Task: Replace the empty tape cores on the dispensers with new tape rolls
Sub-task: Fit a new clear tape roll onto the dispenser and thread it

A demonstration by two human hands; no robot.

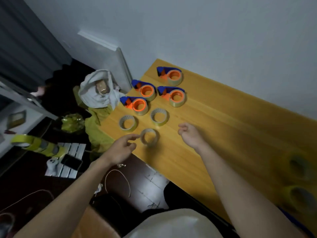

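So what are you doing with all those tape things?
A person is working at a wooden table. Four blue and orange dispensers sit in a group, three loose rings in front. The left hand reaches for the nearest ring, fingertips at its edge. The right hand hovers empty.

Four loaded dispensers (173, 75), three cores (149, 136), two empty hands (121, 149) over table (223, 121).

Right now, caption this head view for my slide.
Both hands hover by a loose ring near four dispensers on a table.
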